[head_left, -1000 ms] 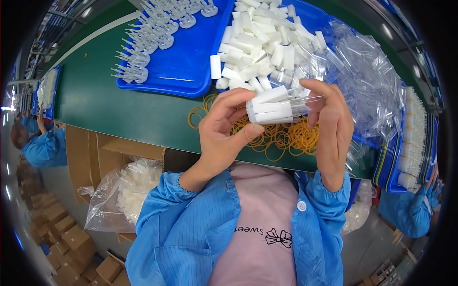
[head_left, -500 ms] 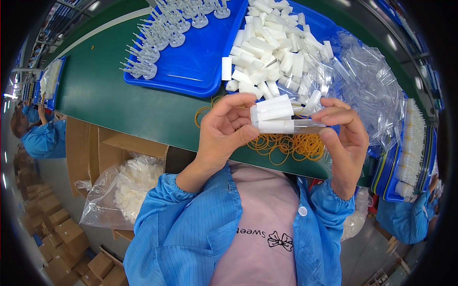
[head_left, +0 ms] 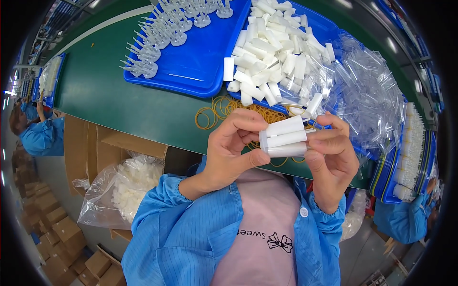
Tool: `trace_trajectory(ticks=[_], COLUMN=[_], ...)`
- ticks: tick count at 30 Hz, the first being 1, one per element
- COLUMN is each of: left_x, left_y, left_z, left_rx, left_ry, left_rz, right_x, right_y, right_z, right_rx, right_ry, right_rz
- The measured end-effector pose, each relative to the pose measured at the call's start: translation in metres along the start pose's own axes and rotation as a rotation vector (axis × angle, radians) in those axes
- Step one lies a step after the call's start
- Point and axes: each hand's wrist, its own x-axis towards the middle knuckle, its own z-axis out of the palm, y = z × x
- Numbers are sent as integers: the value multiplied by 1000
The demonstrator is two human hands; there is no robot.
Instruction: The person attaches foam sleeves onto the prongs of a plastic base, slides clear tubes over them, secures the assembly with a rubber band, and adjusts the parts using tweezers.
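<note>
While we hold it up, white bundle [head_left: 285, 138]: lies crosswise between our two hands, over the near part of the green table [head_left: 105, 95], with three white cylinders showing side by side.
Left hand [head_left: 232, 148]: thumb and fingers pinch nearly together on the bundle's clear end piece [head_left: 264, 142], our thumb on the near side, fingers on the far side.
Right hand [head_left: 336, 159]: thumb and fingers curl in to a narrow gap at the cylinders' free ends; whether they grip or merely touch, we cannot tell.
Rubber bands [head_left: 274, 116]: heaped just beyond our hands, partly hidden by them.
Left tray [head_left: 195, 66]: blue, bearing grey pronged pieces [head_left: 152, 45].
White pile [head_left: 267, 52]: loose pieces on a second blue tray [head_left: 318, 16].
Clear plastic pieces [head_left: 369, 88]: piled to our right.
</note>
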Motion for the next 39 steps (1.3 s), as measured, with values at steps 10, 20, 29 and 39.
trace_trajectory(ticks=[10, 20, 29, 39], left_x=[12, 16, 15, 8], left_y=[6, 10, 4, 5], left_z=[-15, -14, -6, 0], left_rx=[-84, -173, 210, 659], left_ry=[300, 321, 99, 40], left_rz=[-64, -97, 1, 236], right_x=[38, 37, 26, 23], right_y=[27, 52, 27, 8], right_z=[3, 19, -2, -1], right_rx=[-519, -825, 236, 262], right_ry=[-44, -4, 275, 293], right_rz=[-129, -295, 171, 77])
